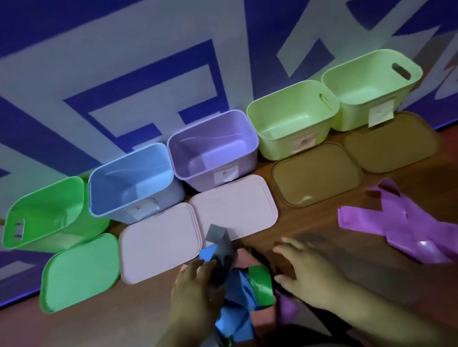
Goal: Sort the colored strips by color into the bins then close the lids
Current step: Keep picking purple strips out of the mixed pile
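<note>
Five open bins stand in a row along the patterned wall, with the purple bin (211,147) in the middle. To its left are the blue bin (132,180) and then the bright green bin (48,212), which is tipped towards the camera. To its right are two pale green bins (292,118). The lids lie flat on the wooden table (97,328) in front of the row. Just in front of the purple bin is a pink lid (234,206), touching a second pink lid (159,243) to the left.

Nearer than that pink lid lies the mixed heap of strips, with blue strips (237,313) and a green strip (259,286) tangled together. The left hand (194,287) rests on the heap, its thumb and fingers curled round a grey strip (220,247) that stands up over the pink lids. The right hand (309,272) is beside it with fingers spread and blurred. Whether it touches the heap cannot be told. A separate pile of purple strips (414,227) lies well to the right of the purple bin, in front of the brown lids (315,172).
</note>
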### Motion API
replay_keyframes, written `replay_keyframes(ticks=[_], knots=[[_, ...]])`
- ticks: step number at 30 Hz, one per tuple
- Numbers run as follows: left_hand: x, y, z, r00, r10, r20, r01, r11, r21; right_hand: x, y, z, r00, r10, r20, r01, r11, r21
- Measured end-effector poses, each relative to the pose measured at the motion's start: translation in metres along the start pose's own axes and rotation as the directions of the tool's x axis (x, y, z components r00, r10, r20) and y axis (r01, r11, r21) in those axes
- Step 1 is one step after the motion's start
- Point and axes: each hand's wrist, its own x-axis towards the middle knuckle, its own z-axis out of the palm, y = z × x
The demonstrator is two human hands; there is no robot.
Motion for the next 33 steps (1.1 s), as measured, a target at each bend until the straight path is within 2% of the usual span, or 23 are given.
replay_keyframes(ticks=[5,9,14,17,21,26,30,33], knots=[[-0.009,-0.042,0.006,0.997,-0.030,0.066,0.041,0.985,-0.170,0.007,-0.049,0.020,1.000,-0.028,0.014,0.029,1.000,-0.011],[-0.009,-0.043,0.005,0.988,-0.001,0.155,0.047,0.954,-0.297,0.012,-0.075,0.027,0.998,-0.059,0.021,0.060,0.996,-0.061],[-0.006,-0.053,0.005,0.992,0.066,0.106,-0.026,0.938,-0.347,0.014,-0.095,0.027,0.999,-0.029,0.017,0.031,0.989,-0.145],[-0.007,-0.058,-0.009,0.985,0.133,0.107,-0.078,0.907,-0.413,0.017,-0.105,0.023,0.996,-0.084,-0.038,0.076,0.982,-0.170],[-0.007,-0.060,-0.048,0.962,0.258,0.086,-0.197,0.881,-0.431,0.025,-0.118,0.017,0.987,-0.158,-0.035,0.157,0.987,-0.040],[-0.001,-0.054,-0.100,0.947,0.315,0.071,-0.261,0.876,-0.405,0.045,-0.130,0.012,0.969,-0.247,0.005,0.243,0.957,0.156],[-0.005,-0.047,-0.128,0.958,0.281,0.064,-0.248,0.918,-0.309,0.066,-0.135,0.001,0.925,-0.368,0.090,0.345,0.917,0.199],[-0.011,-0.042,-0.140,0.976,0.216,0.034,-0.198,0.940,-0.279,0.085,-0.144,-0.004,0.856,-0.470,0.212,0.436,0.880,0.189]])
